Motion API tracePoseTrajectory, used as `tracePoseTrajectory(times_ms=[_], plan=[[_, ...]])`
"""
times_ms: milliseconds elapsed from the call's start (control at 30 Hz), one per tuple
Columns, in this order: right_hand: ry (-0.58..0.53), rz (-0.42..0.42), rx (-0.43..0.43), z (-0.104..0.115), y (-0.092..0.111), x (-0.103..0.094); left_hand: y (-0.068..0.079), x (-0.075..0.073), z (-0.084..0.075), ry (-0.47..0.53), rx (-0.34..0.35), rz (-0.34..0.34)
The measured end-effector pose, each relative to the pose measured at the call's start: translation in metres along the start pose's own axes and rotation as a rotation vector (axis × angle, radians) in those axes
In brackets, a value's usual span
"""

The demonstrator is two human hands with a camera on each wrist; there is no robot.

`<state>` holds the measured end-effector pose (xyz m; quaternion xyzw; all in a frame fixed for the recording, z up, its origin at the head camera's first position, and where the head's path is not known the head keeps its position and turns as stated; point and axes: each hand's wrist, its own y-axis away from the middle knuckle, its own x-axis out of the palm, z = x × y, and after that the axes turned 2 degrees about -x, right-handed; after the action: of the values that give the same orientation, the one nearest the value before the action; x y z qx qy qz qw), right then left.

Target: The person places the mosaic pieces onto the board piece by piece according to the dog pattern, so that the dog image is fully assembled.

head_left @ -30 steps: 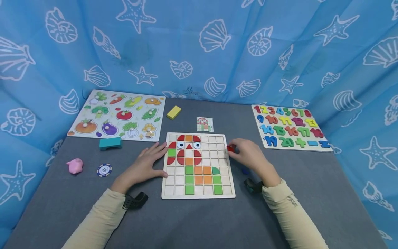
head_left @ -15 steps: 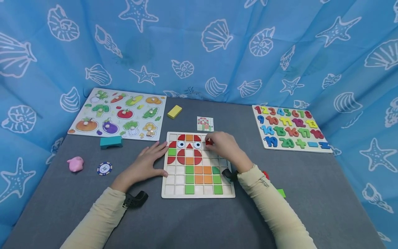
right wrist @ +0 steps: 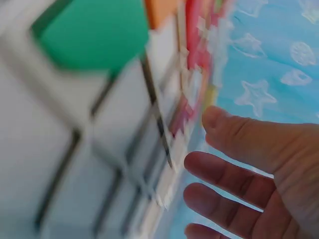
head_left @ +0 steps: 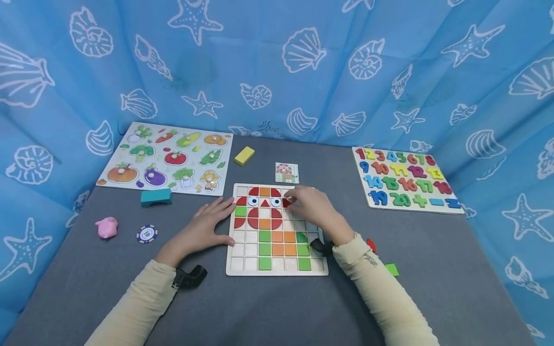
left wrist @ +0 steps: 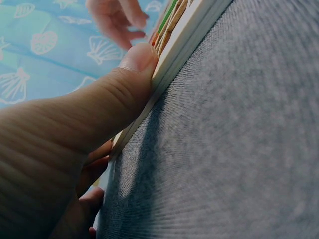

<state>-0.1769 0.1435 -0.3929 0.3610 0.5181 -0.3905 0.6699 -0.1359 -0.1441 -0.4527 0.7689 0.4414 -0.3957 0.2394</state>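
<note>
A square wooden grid board [head_left: 248, 264] holds red, orange, green and eye-printed tiles. My left hand [head_left: 201, 230] rests against its left side, fingers spread; the left wrist view shows the thumb [left wrist: 137, 62] on the board's edge. Over the upper right part of the board is my right hand [head_left: 316, 206], its fingertips right at a dark red tile [head_left: 286, 203] beside the right eye tile [head_left: 275, 202]. In the right wrist view the thumb [right wrist: 219, 122] and fingers stand apart with a gap between them, and the red tile [right wrist: 182, 118] lies in the grid just beyond.
A small pattern card [head_left: 287, 173] and a yellow block [head_left: 244, 155] lie behind the board. To the left are a vegetable puzzle [head_left: 196, 158], teal block [head_left: 156, 197], pink pig [head_left: 107, 227] and poker chip [head_left: 147, 233]. At right lie a number puzzle [head_left: 407, 178] and a green tile [head_left: 392, 269].
My right hand has carried a red tile from the board's right edge leftward to a cell beside the right eye. The left hand has stayed at the board's left side.
</note>
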Motion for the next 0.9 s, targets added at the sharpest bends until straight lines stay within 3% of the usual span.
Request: tracePoseTrajectory(times_ms=[167,367,533,633,700,900], plan=[[-0.010,-0.069,0.017,-0.030,0.044,-0.022,-0.002,0.003,0.001,0.014,0.006,-0.001],[0.031,-0.104,0.114,-0.069,0.127,-0.030,-0.001,0.002,0.003,0.007,0.016,0.004],[0.023,-0.012,0.289,-0.089,0.182,-0.023,0.001,-0.003,0.004,-0.006,0.010,-0.004],[0.023,0.089,0.396,-0.095,0.198,-0.014,0.002,-0.005,0.003,-0.016,0.004,-0.001],[0.016,0.113,0.431,-0.098,0.204,-0.007,0.001,-0.006,0.002,-0.016,0.002,0.004],[-0.016,-0.003,0.389,-0.093,0.203,0.003,0.001,-0.001,-0.001,-0.008,0.009,0.009]])
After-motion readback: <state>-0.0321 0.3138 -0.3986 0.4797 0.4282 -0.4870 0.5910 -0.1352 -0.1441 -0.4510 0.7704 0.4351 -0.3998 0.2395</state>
